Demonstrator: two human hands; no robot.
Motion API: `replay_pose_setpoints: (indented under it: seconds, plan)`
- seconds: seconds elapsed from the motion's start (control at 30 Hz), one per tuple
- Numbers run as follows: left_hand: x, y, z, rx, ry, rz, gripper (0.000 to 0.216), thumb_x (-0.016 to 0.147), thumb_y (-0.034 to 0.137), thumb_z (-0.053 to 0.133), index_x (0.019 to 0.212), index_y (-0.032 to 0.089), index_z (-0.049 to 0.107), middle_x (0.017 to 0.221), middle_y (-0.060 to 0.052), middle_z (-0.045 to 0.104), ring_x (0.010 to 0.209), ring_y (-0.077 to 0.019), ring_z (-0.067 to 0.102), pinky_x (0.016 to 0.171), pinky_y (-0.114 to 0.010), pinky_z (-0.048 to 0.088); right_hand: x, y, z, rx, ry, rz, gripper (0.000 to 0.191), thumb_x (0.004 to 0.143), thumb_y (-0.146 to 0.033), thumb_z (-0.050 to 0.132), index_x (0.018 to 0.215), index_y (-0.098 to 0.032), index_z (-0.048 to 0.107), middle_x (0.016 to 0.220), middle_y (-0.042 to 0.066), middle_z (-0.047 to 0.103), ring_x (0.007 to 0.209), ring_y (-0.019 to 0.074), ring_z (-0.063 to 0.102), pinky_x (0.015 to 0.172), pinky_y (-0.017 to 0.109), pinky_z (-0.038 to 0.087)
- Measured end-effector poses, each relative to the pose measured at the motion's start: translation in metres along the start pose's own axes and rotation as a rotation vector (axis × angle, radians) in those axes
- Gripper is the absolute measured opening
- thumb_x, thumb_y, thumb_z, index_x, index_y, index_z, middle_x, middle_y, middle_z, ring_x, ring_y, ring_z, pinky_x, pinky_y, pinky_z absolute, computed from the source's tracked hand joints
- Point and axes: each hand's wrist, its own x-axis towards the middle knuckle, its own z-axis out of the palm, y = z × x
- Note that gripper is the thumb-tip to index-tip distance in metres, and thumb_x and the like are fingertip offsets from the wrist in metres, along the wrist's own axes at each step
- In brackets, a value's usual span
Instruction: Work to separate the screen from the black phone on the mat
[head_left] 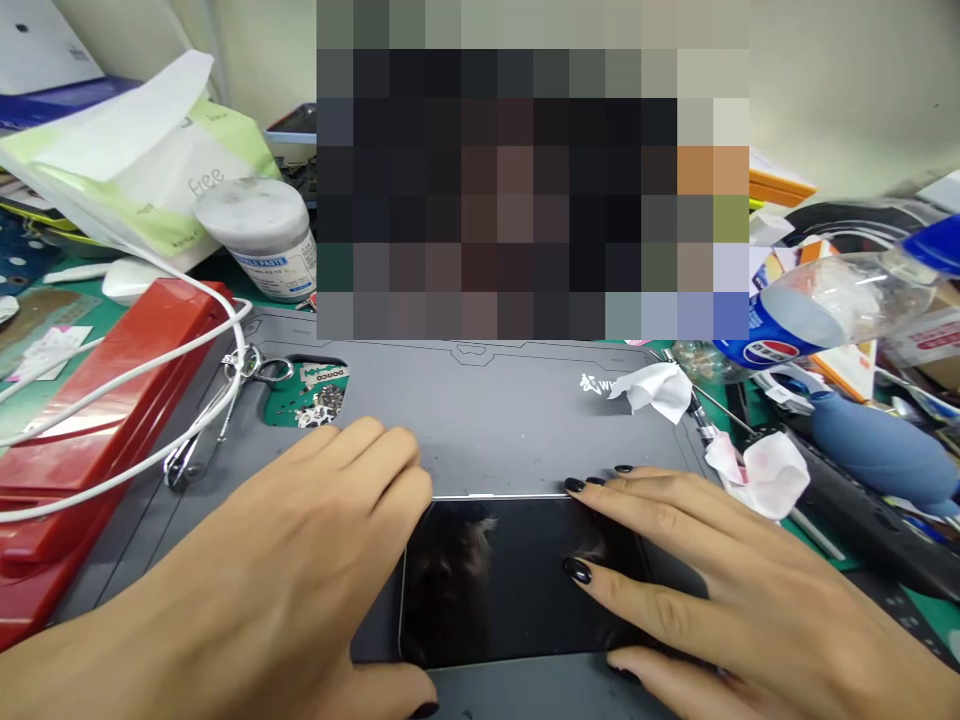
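One black-screened phone (499,595) lies on one grey mat (487,430), two crumpled tissues (654,391) beyond. The left hand (322,535) curls at one end, its hold unclear; the right hand (739,570), grip spread open, touches the other.

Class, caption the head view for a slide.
Left hand and right hand flank a black-screened device on a grey mat.

Glossy black polish (577,571) is coating the rounded nails (574,485) of the right hand (757,580), catching small pale highlights. Dark polish is also covering the thumbnail (426,710) of the left hand (322,540). Fine creases (670,610) are crossing the finger joints, and the left wrist (187,590) is showing bare.
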Motion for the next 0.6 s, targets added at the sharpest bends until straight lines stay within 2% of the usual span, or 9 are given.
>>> replay_pose_setpoints:
  seconds: [0.1,0.17,0.23,0.33,0.47,0.6]
  plan:
    - [0.000,-0.003,0.005,0.018,-0.001,0.011,0.047,0.080,0.051,0.093,0.120,0.031,0.078,0.119,-0.007,0.081,0.127,-0.0411,0.073,0.114,-0.056,0.064,0.005,-0.001,-0.005,-0.003,0.021,-0.015,0.015,0.115,-0.029,0.073,0.122,-0.033,0.086,0.133,0.006,0.091,0.120,0.0305,0.088,0.101,0.046,0.077]
    - [-0.002,-0.004,0.008,0.059,0.021,0.054,0.048,0.075,0.049,0.095,0.115,0.030,0.077,0.117,-0.007,0.080,0.117,-0.0403,0.073,0.110,-0.060,0.063,0.008,-0.001,-0.008,-0.002,0.015,-0.024,0.015,0.116,-0.030,0.073,0.121,-0.032,0.086,0.132,0.007,0.093,0.118,0.0306,0.090,0.100,0.047,0.078]
    - [-0.004,-0.004,0.010,0.115,0.041,0.113,0.048,0.068,0.044,0.095,0.109,0.029,0.075,0.112,-0.005,0.078,0.102,-0.0377,0.072,0.101,-0.064,0.061,0.011,-0.002,-0.010,0.002,0.000,-0.030,0.015,0.116,-0.030,0.072,0.118,-0.031,0.087,0.132,0.007,0.093,0.115,0.0310,0.091,0.099,0.049,0.079]
    - [-0.003,-0.001,0.011,0.162,0.048,0.167,0.047,0.061,0.037,0.095,0.102,0.028,0.072,0.104,-0.003,0.074,0.090,-0.0341,0.068,0.087,-0.062,0.059,0.013,-0.003,-0.010,-0.008,-0.005,-0.025,0.020,0.118,-0.032,0.069,0.115,-0.030,0.088,0.132,0.009,0.094,0.115,0.0317,0.091,0.098,0.050,0.079]
    - [-0.001,0.001,0.009,0.169,0.060,0.180,0.048,0.059,0.035,0.097,0.098,0.029,0.070,0.103,-0.002,0.073,0.088,-0.0324,0.067,0.080,-0.057,0.056,0.014,-0.003,-0.010,-0.007,-0.006,-0.024,0.022,0.119,-0.032,0.068,0.115,-0.030,0.089,0.133,0.010,0.093,0.116,0.0319,0.091,0.098,0.049,0.079]
    - [-0.005,0.001,0.008,0.198,0.083,0.189,0.046,0.069,0.044,0.097,0.105,0.029,0.073,0.106,-0.002,0.076,0.090,-0.0327,0.068,0.084,-0.057,0.056,0.015,-0.001,-0.008,0.002,0.001,-0.018,0.018,0.116,-0.030,0.072,0.115,-0.030,0.089,0.131,0.009,0.093,0.116,0.0324,0.090,0.095,0.048,0.079]
